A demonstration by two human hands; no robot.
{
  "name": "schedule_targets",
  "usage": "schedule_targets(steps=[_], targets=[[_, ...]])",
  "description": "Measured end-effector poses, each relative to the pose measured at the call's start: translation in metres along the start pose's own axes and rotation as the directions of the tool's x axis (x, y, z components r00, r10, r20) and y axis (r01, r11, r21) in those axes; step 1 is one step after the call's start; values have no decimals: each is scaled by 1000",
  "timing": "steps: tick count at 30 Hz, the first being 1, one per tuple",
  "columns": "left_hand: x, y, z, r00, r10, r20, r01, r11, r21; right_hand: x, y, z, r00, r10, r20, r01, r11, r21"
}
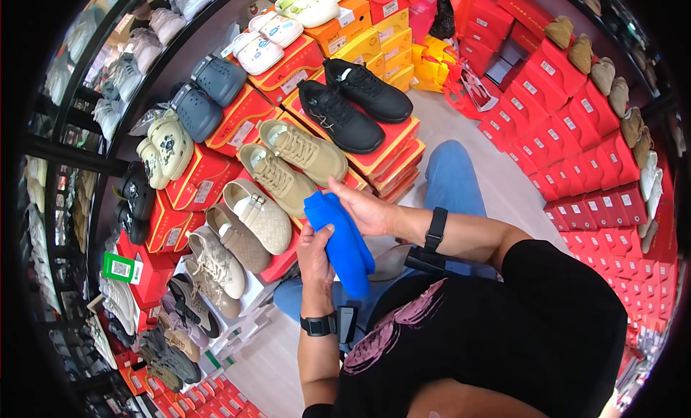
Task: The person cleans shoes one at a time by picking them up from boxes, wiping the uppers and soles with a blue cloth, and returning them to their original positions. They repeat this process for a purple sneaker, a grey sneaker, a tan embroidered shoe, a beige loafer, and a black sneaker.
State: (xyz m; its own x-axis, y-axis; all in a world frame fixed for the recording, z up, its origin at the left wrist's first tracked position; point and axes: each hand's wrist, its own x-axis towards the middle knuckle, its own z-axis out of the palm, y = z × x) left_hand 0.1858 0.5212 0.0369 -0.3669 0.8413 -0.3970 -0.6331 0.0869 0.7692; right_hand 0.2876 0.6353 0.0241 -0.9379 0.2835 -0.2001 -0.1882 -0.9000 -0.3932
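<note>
A pair of bright blue socks (342,242), one lying over the other, is held in front of my lap. My left hand (315,254) grips them along the near-left side, its thumb pressed on top. From the other side, my right hand (363,208) holds their upper part, with its thumb raised near the edge and its fingers partly hidden behind the fabric. Just beyond my hands stand beige lace-up shoes (284,180) and black lace-up shoes (342,119) on boxes. Woven beige slip-on shoes (259,216) are close to my left hand.
Stacked red shoeboxes (568,123) rise on the right, with tan shoes along their top. Clogs (216,80) on boxes and dark shelving (72,148) line the left. Yellow boxes (392,47) stand at the back. A green QR-code card (121,268) is at the left.
</note>
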Motion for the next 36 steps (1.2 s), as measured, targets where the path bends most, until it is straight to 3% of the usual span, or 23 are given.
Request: schedule_targets(steps=[3, 5, 7, 11, 15, 17, 18, 21, 22, 26, 28, 32, 34, 36], targets=[[1, -1, -1, 989, 102, -103, -91, 990, 106, -5, 6, 14, 996, -91, 12, 92, 985, -143], [2, -6, 10, 915, 356, -191, -277, 897, 343, -8, 13, 19, 979, -200, -38, 166, 891, -423], [6, -12, 9, 849, 517, -105, -394, 754, 526, -12, 17, 23, 973, -222, -58, 171, 870, -462], [5, -25, 18, 761, 646, 58, -411, 411, 813, -8, 26, 15, 926, -316, -209, 226, 903, -365], [3, -24, 18, 804, 579, 138, -431, 407, 805, -7, 17, 7, 926, -267, -267, 154, 913, -378], [6, -13, 11, 864, 465, 191, -429, 484, 763, -8, 10, 7, 926, -235, -294, 117, 923, -368], [11, -8, 6, 934, 313, 173, -351, 705, 617, -2, 7, -7, 939, -189, -288, 86, 938, -336], [17, 28, -4, 973, 198, 118, -229, 762, 606, 2, -8, -12, 924, -124, -362, -17, 932, -361], [24, 37, -9, 958, 259, 122, -272, 692, 668, 3, -10, -9, 926, -118, -358, -23, 930, -368], [58, 80, -29, 952, 291, 98, -265, 617, 741, 8, -14, -3, 925, -66, -374, -75, 934, -350], [76, 100, -31, 934, 333, 130, -268, 414, 870, 12, -13, -7, 927, -60, -369, -79, 934, -349], [112, 130, -27, 915, 378, 138, -252, 270, 929, 15, -11, -16, 937, -36, -348, -74, 952, -298], [128, 137, -28, 878, 448, 168, -189, 3, 982, 19, -12, -17, 938, -9, -346, -101, 950, -297], [141, 141, -30, 894, 417, 162, -169, -19, 985, 20, -12, -16, 935, 3, -354, -110, 953, -282]])
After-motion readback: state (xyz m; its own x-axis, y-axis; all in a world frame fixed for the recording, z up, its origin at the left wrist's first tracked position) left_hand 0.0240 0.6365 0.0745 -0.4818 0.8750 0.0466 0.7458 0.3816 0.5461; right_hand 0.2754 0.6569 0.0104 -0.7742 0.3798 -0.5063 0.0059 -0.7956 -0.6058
